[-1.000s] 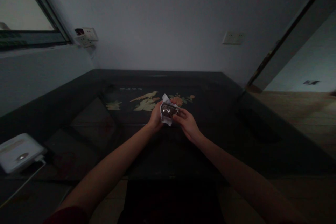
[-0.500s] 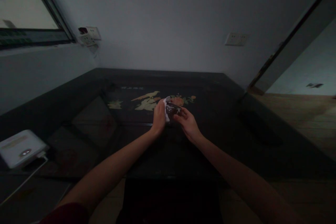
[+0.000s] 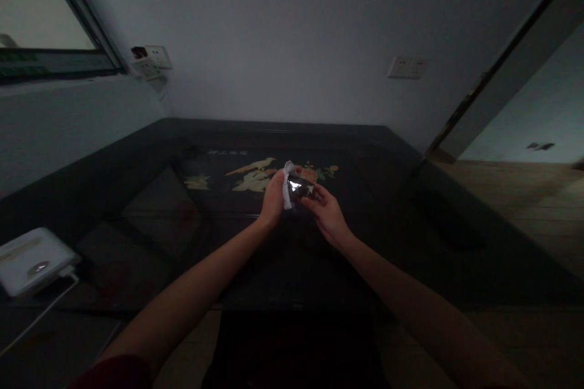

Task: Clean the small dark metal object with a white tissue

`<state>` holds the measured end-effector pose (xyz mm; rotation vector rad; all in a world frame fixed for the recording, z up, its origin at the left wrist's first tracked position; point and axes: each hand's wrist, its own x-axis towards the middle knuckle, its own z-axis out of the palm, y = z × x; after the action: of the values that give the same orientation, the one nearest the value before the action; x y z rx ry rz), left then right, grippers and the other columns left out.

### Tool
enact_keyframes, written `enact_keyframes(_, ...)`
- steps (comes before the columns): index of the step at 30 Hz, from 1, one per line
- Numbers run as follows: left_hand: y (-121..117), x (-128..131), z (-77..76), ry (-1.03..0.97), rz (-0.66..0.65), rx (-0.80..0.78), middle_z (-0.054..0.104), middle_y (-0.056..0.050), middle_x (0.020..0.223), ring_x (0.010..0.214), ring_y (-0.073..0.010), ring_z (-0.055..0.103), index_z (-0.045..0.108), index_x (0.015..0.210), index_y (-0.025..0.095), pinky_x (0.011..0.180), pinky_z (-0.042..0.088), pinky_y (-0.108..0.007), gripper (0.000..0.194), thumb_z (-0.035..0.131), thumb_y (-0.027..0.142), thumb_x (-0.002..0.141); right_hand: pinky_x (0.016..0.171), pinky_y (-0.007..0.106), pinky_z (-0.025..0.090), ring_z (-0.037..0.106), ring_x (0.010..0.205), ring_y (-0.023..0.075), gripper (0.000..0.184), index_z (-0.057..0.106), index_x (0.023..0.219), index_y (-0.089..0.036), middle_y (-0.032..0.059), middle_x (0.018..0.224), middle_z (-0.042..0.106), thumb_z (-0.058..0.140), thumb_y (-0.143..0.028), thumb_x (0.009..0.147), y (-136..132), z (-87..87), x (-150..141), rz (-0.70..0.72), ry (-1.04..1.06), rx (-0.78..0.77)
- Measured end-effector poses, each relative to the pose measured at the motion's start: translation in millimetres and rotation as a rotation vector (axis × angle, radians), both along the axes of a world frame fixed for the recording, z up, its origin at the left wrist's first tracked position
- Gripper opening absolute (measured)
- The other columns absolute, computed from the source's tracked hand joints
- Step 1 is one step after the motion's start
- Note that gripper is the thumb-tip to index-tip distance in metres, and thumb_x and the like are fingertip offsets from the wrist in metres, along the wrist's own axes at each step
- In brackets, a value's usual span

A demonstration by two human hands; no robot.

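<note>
My right hand (image 3: 329,213) is closed around the right side of a small shiny dark object (image 3: 302,188); its glossy face throws back a bright glint. Its exact kind is not clear in the dim light. Against the object's left side lies a white cloth or tissue (image 3: 287,185). The fingers of my left hand (image 3: 272,197) are bent round this white piece and press it to the object. Both hands are above a dark, glossy table (image 3: 292,267) inlaid with a bird and flower picture (image 3: 255,177).
A white box-shaped device (image 3: 36,261) with a cable (image 3: 45,317) stands at the left. A flat black object (image 3: 449,222) lies on the table's right side. Behind rises a wall (image 3: 274,42) with power sockets (image 3: 407,67); a window (image 3: 50,6) is at upper left.
The shiny object has turned in my hands, so its face now catches a bright reflection. More of the white piece shows along its left side. The view has shifted slightly.
</note>
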<state>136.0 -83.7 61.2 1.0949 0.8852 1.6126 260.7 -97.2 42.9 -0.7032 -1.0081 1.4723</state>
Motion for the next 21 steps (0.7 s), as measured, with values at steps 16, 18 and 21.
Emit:
enact_keyframes(16,3,10,-13.6,-0.390,0.030,-0.257,0.070,-0.003,0.083,0.081,-0.0162,0.067,0.062,0.087,0.017,0.080,0.050,-0.028,0.024,0.043,0.032,0.086,0.091,0.038,0.050,0.064,0.099,0.0218,0.058,0.063,0.109,-0.022,0.0067,0.113,0.065,0.082,-0.033,0.056,5,-8.1,2,-0.179,-0.190,0.008)
enact_keyframes(18,3,10,-15.9,-0.329,0.094,-0.222,0.069,-0.004,0.087,0.084,-0.0162,0.066,0.061,0.088,0.018,0.080,0.050,-0.027,0.026,0.042,0.035,0.088,0.093,0.039,0.049,0.064,0.100,0.0220,0.049,0.064,0.103,-0.021,0.0069,0.112,0.067,0.080,-0.035,0.059,5,-8.3,1,-0.164,-0.169,0.008)
enact_keyframes(21,0,12,-18.3,-0.228,0.117,-0.150,0.068,-0.006,0.093,0.088,-0.0181,0.065,0.062,0.093,0.017,0.082,0.049,-0.029,0.032,0.043,0.042,0.089,0.098,0.040,0.046,0.062,0.105,0.0227,0.049,0.064,0.105,-0.022,0.0062,0.115,0.067,0.079,-0.034,0.060,2,-7.4,-1,-0.113,-0.131,0.022)
